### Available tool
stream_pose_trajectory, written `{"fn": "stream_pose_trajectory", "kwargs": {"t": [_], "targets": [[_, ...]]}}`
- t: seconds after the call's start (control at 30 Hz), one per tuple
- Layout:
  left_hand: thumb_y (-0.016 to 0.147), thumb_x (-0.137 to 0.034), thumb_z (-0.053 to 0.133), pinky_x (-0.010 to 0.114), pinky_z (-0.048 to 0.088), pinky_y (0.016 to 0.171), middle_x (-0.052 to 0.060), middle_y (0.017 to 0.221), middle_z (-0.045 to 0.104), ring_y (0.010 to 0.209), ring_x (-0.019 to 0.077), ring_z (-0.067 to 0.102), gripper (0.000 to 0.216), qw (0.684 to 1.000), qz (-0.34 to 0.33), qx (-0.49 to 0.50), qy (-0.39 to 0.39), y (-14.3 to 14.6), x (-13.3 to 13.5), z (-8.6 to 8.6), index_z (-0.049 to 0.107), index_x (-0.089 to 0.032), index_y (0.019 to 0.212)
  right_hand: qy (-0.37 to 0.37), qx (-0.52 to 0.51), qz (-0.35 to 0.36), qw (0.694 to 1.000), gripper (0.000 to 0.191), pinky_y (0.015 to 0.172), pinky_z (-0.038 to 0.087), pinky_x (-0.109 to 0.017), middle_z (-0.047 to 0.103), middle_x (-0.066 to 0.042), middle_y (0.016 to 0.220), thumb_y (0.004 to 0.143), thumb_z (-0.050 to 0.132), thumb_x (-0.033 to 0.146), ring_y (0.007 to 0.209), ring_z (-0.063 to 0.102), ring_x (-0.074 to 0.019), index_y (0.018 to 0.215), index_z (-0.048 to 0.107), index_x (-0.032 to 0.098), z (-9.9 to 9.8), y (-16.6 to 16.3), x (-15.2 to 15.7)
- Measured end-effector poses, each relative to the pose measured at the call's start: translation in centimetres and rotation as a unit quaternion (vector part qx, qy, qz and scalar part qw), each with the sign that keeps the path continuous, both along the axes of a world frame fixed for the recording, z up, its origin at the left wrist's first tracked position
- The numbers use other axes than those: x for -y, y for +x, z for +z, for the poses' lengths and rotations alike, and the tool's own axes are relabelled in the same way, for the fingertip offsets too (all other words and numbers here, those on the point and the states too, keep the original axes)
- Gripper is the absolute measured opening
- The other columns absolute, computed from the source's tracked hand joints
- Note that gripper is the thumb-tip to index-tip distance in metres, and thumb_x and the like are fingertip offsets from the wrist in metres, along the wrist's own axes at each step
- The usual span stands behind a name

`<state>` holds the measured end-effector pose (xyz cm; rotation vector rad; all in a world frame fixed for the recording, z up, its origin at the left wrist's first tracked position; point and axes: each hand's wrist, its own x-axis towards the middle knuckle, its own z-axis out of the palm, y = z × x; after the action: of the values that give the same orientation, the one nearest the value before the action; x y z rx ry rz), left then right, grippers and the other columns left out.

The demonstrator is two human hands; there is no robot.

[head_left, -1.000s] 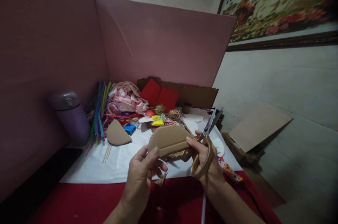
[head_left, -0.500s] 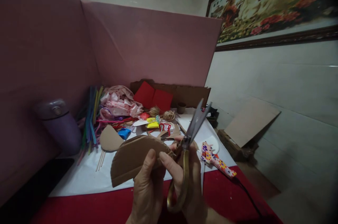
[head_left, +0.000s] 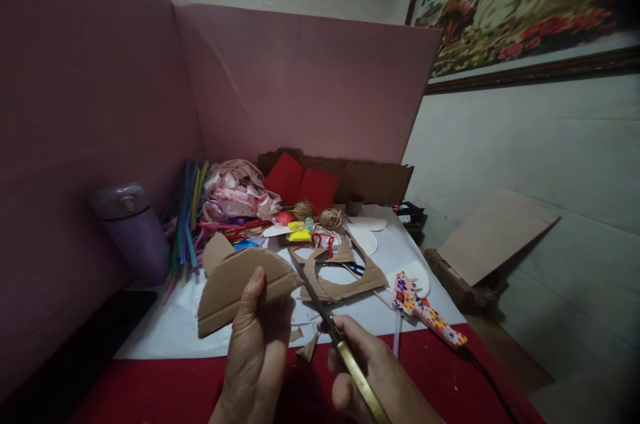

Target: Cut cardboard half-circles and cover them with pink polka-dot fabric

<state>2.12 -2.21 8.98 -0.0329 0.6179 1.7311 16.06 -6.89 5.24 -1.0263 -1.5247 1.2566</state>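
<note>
Between thumb and fingers, my left hand (head_left: 260,337) grips a brown cardboard piece (head_left: 240,287) with a curved upper edge. My right hand (head_left: 370,371) is closed on brass-handled scissors (head_left: 327,321). Their dark blades point up and left, with the tips close to the cardboard's right end; whether they touch it I cannot tell. Below the blades, small cardboard scraps (head_left: 307,347) lie at the edge of the white sheet. A cut-out cardboard frame (head_left: 370,281) with a large round hole rests behind my right hand. Another rounded cardboard piece (head_left: 216,252) is partly hidden behind the held one.
A flower-patterned glue gun (head_left: 425,311) lies at right, its cord trailing off the red cloth (head_left: 165,391). At left stands a purple bottle (head_left: 137,237) beside colourful pipe cleaners (head_left: 189,217). Pink fabric (head_left: 240,191), red card (head_left: 300,183) and twine balls (head_left: 330,217) sit at the back.
My hands have moved apart; the right one left the cardboard, and the scissors swung from pointing up to pointing up-left. The cardboard shifted slightly left and down. The view turned slightly left.
</note>
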Motion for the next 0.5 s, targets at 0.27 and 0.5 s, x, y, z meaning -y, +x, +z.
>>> {"fn": "stream_pose_trajectory", "kwargs": {"t": [0.27, 0.5], "targets": [[0.077, -0.009, 0.062, 0.018, 0.052, 0.046, -0.007, 0.069, 0.072, 0.054, 0.0096, 0.066, 0.018, 0.998, 0.011, -0.058, 0.030, 0.04, 0.06, -0.18, 0.066, -0.023, 0.088, 0.033, 0.072, 0.015, 0.997, 0.058, 0.047, 0.027, -0.021, 0.041, 0.006, 0.059, 0.065, 0.066, 0.068, 0.053, 0.030, -0.0102, 0.093, 0.053, 0.018, 0.84, -0.23, -0.44], [0.079, -0.008, 0.059, 0.025, 0.059, 0.063, -0.004, 0.076, 0.074, 0.066, 0.0119, 0.069, 0.019, 0.996, 0.011, -0.053, 0.072, 0.21, 0.32, -0.28, 0.068, -0.021, 0.088, 0.023, 0.061, 0.038, 0.997, 0.061, 0.050, 0.027, -0.023, 0.043, 0.005, 0.063, 0.067, 0.059, 0.071, 0.055, 0.033, -0.0112, 0.097, 0.050, 0.019, 0.93, -0.66, -0.50]]}}
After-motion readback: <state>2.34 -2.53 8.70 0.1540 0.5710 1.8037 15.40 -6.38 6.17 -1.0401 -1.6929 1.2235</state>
